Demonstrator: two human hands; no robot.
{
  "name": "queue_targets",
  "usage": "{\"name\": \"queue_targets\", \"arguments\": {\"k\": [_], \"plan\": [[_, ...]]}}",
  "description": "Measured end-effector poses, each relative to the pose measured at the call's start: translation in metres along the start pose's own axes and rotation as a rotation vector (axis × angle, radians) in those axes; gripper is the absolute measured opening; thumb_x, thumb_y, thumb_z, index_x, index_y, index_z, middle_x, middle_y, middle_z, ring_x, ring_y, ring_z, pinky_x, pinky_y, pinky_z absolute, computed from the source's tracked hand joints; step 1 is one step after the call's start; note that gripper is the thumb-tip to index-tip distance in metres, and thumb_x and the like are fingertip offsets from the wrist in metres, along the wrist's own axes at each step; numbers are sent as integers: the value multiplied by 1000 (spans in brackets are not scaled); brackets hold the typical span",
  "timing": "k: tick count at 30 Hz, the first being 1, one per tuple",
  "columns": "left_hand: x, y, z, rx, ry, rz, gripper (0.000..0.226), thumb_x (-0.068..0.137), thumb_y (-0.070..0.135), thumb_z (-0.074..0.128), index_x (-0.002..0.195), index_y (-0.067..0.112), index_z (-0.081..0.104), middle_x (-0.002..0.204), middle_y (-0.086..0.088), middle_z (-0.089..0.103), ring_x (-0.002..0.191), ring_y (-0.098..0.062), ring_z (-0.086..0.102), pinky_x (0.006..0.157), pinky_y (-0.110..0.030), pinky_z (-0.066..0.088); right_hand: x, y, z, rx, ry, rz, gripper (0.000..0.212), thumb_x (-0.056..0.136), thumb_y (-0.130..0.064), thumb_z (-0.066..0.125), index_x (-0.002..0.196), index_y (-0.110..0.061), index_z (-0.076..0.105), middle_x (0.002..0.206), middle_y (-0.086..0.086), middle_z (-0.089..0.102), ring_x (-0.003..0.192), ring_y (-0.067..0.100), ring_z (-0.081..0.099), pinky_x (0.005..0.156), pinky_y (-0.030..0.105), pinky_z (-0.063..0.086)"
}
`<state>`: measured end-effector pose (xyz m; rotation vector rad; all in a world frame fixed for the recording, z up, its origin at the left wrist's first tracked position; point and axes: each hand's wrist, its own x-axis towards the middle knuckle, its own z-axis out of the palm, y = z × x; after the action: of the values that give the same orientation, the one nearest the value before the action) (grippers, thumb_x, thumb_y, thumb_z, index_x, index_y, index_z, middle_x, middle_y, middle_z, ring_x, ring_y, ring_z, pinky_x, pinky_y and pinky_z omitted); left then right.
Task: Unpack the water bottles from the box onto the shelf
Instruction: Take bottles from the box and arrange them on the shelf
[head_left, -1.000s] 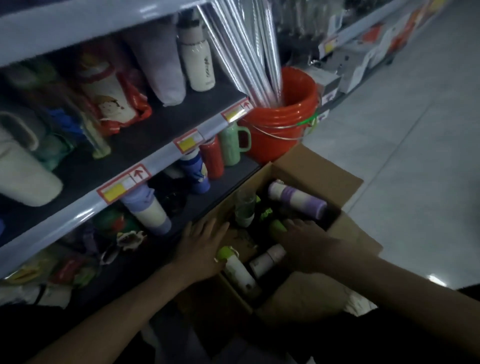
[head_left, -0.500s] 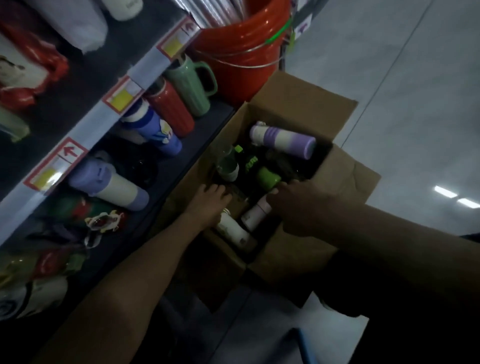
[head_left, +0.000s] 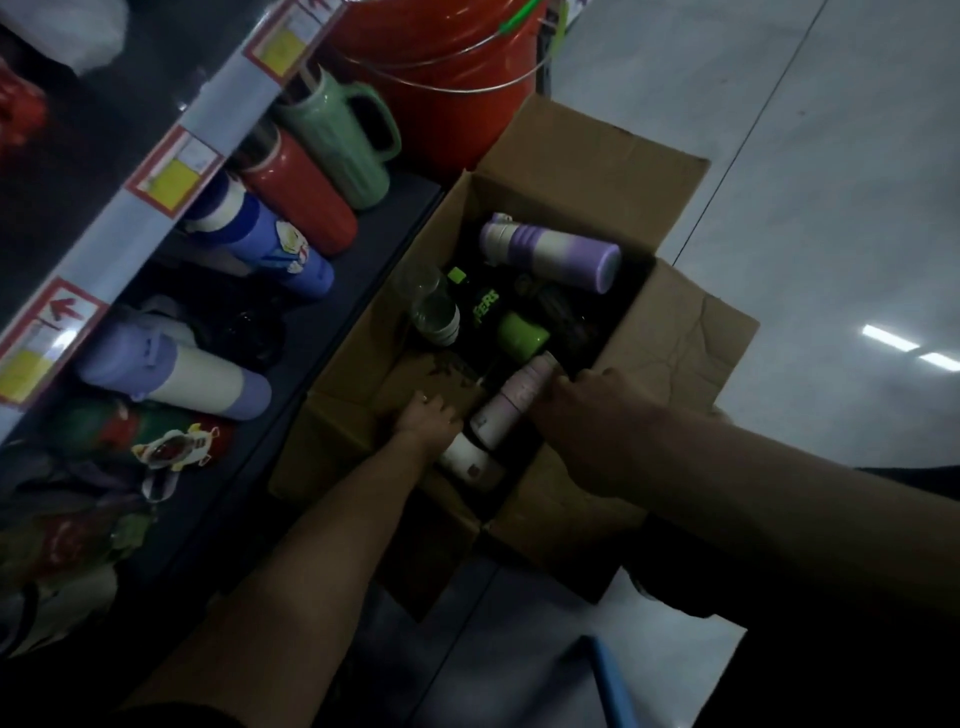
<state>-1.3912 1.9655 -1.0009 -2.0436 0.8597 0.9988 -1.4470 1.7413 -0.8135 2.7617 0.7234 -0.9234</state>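
"FERS" in green letters on dark bottle (head_left: 485, 312) in box (head_left: 587, 156), frame centre; start of word hidden. Red-framed price tags (head_left: 176, 171) on shelf edge (head_left: 132, 234), upper left, each with a yellow patch, print too blurred. Lowest tag (head_left: 49, 338) has red arrow pointing left. Small print on pale bottle (head_left: 511, 402), unreadable.

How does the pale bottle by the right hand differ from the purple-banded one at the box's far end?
The pale bottle is pinkish-white; the purple-banded bottle alternates purple and white. The right hand holds the pale bottle's upper end; nothing touches the purple-banded bottle. The pale bottle slants at the near end of the box; the purple-banded bottle lies across the far end. Both are in the box, neither upright.
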Motion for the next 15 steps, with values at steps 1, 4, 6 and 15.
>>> {"name": "queue_targets", "arguments": {"k": [1, 4, 6, 15], "plan": [[2, 2, 0, 16, 5, 4, 48, 104, 23, 46, 151, 14, 40, 157, -13, 36, 145, -35, 32, 118, -51, 24, 0, -1, -1, -11, 2, -7, 49, 99, -31, 53, 146, -17, 46, 145, 10, 49, 121, 29, 55, 84, 36, 43], [6, 3, -4, 41, 30, 29, 44, 103, 18, 47, 146, 10, 47, 152, -16, 43, 142, -35, 36, 119, -51, 22, 1, -6, -2, -34, 6, -31, 42, 99, -30, 52, 140, -19, 52, 138, 8, 54, 119, 28, 57, 83, 35, 43], [6, 1, -9, 46, 45, 54, 41, 101, 16, 50, 142, 10, 51, 147, -15, 49, 138, -34, 40, 118, -50, 23, 2, -10, -2, -36, -14, -53, 40, 100, -30, 51, 139, -21, 53, 139, 8, 53, 121, 28, 56, 88, 36, 45], [-28, -32, -26, 137, 96, 62, 45, 86, 37, 73, 126, 19, 63, 130, -6, 64, 123, -26, 55, 111, -47, 30, 1, -22, -11, -110, -8, -98, 39, 102, -24, 49, 141, -20, 49, 142, 11, 53, 126, 30, 55, 95, 36, 45]]}}
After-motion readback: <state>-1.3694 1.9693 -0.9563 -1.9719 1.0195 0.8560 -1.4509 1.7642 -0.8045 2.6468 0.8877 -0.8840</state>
